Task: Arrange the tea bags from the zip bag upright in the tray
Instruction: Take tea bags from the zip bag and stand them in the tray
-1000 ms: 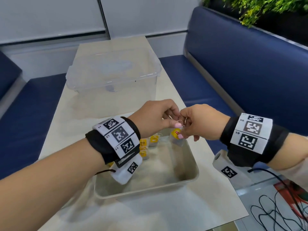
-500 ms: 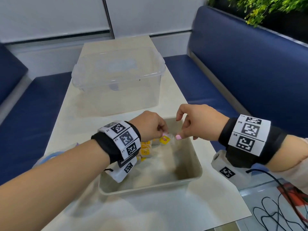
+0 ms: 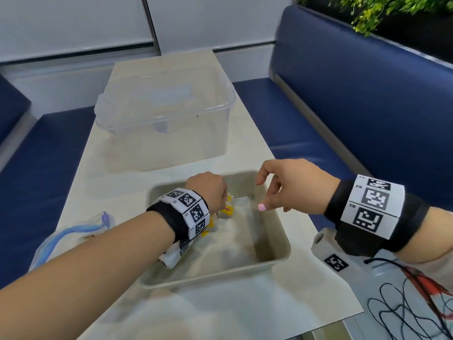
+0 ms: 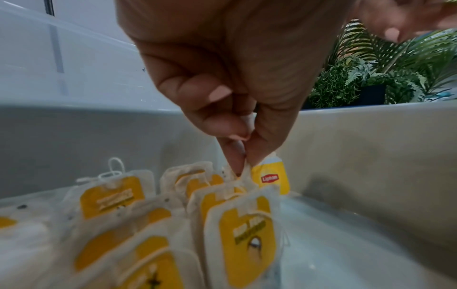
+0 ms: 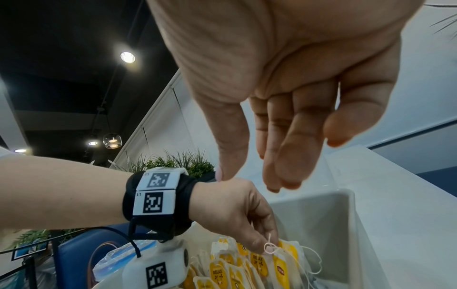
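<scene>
The left hand is pinching a tea bag by its top, keeping it upright in the tray; the right hand is hovering, fingers relaxed, holding nothing.

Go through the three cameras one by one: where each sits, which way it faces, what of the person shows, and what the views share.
Head: worn on the head, facing forward and down at the tray, clear storage box and zip bag; both forearms show.
Left wrist: low inside the tray, facing along the left hand, which pinches a tea bag.
Right wrist: above the tray, facing past the open right hand at the left hand.
Shared: all three show the tea bags and the left hand.
</scene>
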Action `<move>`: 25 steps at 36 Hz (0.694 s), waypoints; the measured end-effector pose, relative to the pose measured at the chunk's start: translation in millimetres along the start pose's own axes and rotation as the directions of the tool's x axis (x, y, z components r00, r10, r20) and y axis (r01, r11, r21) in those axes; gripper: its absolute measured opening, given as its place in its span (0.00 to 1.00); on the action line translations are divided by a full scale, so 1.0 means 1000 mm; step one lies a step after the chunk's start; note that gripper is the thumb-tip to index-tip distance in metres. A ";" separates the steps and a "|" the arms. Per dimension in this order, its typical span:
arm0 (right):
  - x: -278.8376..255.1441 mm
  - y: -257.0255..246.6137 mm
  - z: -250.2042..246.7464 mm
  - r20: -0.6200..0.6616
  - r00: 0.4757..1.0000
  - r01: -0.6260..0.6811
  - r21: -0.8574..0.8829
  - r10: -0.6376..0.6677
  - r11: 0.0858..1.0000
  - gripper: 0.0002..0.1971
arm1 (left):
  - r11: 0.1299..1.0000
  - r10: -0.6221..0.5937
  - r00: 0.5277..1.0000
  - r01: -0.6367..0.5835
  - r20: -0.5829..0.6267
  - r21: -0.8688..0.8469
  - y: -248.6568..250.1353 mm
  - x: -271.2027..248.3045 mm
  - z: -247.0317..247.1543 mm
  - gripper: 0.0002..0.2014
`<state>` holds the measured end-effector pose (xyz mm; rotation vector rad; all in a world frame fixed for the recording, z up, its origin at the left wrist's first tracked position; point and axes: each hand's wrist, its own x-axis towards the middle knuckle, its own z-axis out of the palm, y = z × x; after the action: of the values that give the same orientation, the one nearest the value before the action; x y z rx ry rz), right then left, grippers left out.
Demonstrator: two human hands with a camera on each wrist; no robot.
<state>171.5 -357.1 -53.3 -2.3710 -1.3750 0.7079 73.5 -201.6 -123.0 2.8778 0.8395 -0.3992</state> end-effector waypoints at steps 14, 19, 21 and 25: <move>-0.001 0.002 0.000 -0.006 1.000 0.012 0.020 -0.011 1.000 0.16 | 0.995 -0.046 0.999 0.045 -0.001 0.093 -0.003 0.003 0.007 0.09; -0.001 0.002 0.001 0.003 1.000 0.014 0.013 -0.015 1.000 0.16 | 0.995 -0.061 0.998 0.061 0.000 0.083 -0.003 0.004 0.007 0.08; -0.001 0.002 0.001 0.007 1.000 0.015 0.010 -0.015 1.000 0.16 | 0.996 -0.062 0.998 0.061 0.007 0.072 -0.003 0.004 0.007 0.08; -0.001 0.001 0.001 0.013 1.000 0.016 0.012 -0.016 1.000 0.16 | 0.997 -0.062 0.998 0.061 0.011 0.044 -0.004 0.003 0.007 0.08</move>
<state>171.7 -358.3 -54.2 -2.3477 -1.3902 0.7257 72.3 -197.4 -130.7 2.8915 0.9308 -0.4474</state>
